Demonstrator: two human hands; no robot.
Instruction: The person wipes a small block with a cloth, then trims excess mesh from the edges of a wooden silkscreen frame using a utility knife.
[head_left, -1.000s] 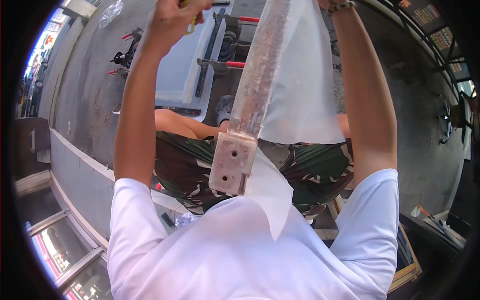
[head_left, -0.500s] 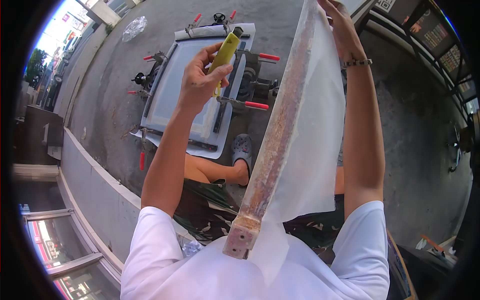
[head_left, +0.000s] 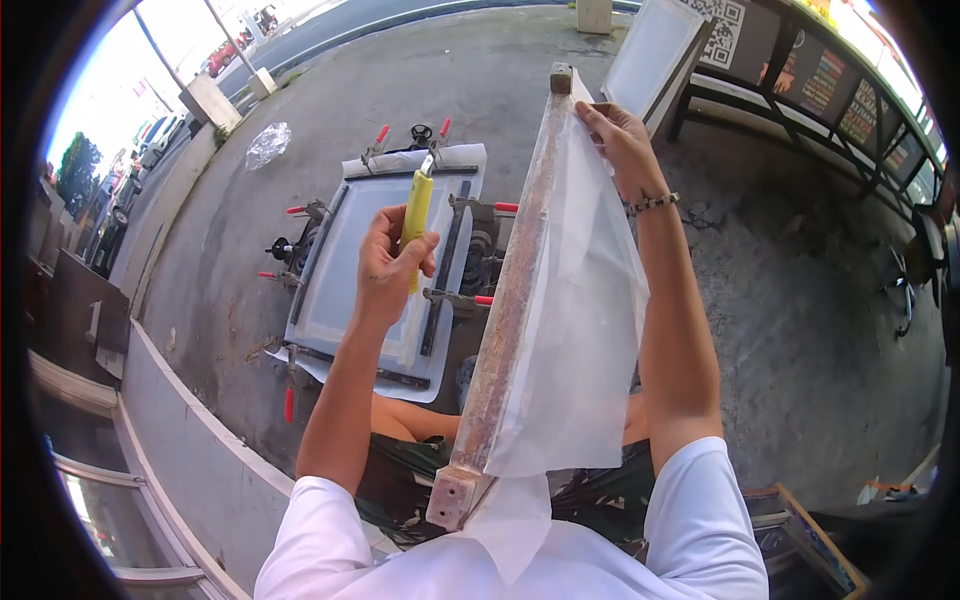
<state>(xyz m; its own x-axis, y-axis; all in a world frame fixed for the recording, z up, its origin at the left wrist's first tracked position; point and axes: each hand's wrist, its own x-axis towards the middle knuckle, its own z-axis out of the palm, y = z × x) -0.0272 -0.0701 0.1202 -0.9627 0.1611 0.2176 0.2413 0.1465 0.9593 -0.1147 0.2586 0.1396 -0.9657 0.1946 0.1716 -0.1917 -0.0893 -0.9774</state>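
Okay, left hand (head_left: 392,262): it was wrapped around a yellow cutter (head_left: 417,215), with the blade (head_left: 427,163) poking out the far end.
Right hand (head_left: 622,145): this one had the white sheet (head_left: 575,370) pinched near the bar's far end; couldn't tell if the fingers touched the bar too.
Cutter: it was up in the air, well apart from the bar.
Bar: the long, blotchy bar (head_left: 512,290) slanted up and away from the lap, a squarish block at each end.
Sheet: it hung loose along the bar's right side, one pointy bit dangling over the shirt (head_left: 600,560).
Ground: a clamped frame (head_left: 345,240) lay on the concrete (head_left: 800,300), with red-handled clamps (head_left: 481,208) around its edges. Crumpled plastic (head_left: 268,146) sat beyond its far left corner.
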